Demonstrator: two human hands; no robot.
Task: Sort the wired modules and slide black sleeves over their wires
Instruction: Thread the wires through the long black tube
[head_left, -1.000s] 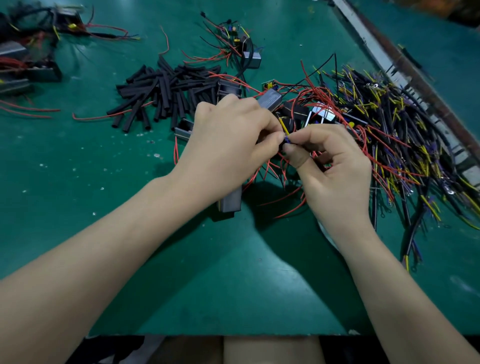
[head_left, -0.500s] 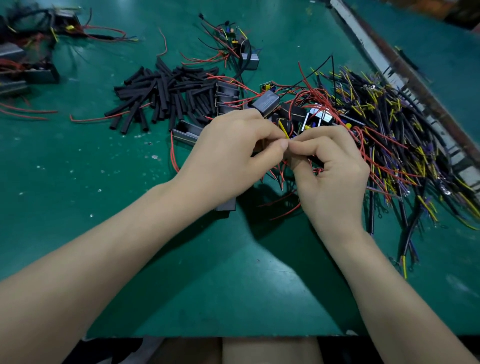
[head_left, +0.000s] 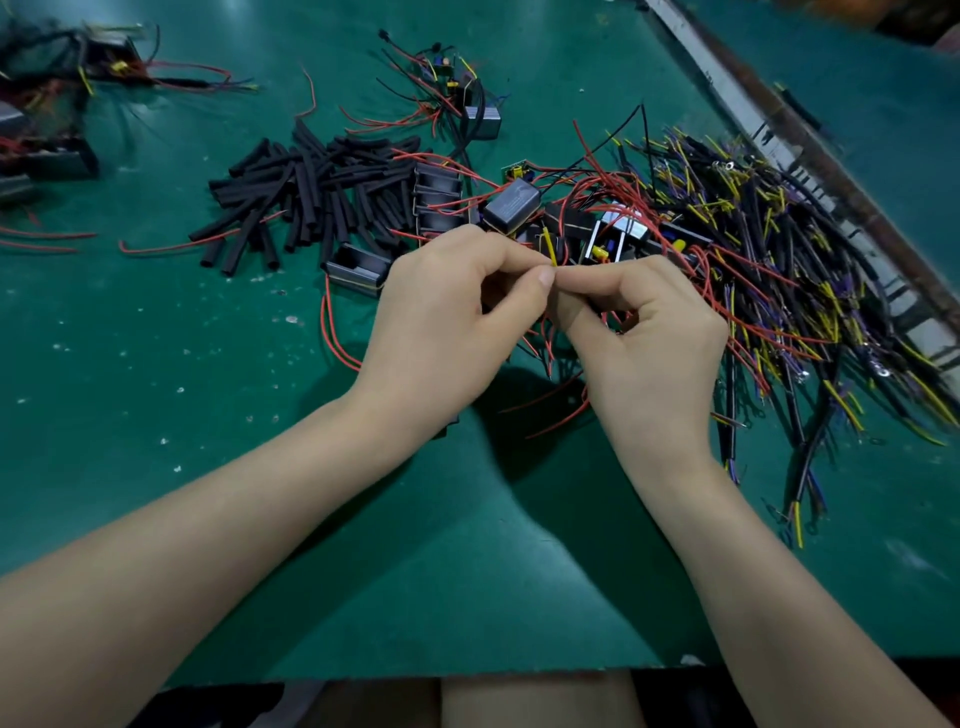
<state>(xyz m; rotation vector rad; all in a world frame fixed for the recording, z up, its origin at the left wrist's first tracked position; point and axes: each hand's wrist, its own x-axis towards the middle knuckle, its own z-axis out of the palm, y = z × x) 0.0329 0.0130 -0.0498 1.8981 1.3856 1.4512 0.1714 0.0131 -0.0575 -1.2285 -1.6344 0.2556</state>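
While both hands meet over the green surface (head_left: 156, 364), a yellow wire (head_left: 549, 250) pokes up from the pinch of their fingers

What the left hand (head_left: 447, 322) and right hand (head_left: 649, 343) grip below the wire is hidden behind curled fingers, thumb tips touching; a module under the left wrist is mostly covered. Black sleeves (head_left: 311, 192) lie heaped beyond the left hand, grey modules (head_left: 511, 205) just past the fingertips, a tangle of sleeved wires (head_left: 779, 270) to the right; the blurred pile (head_left: 52, 104) at far left is cut off
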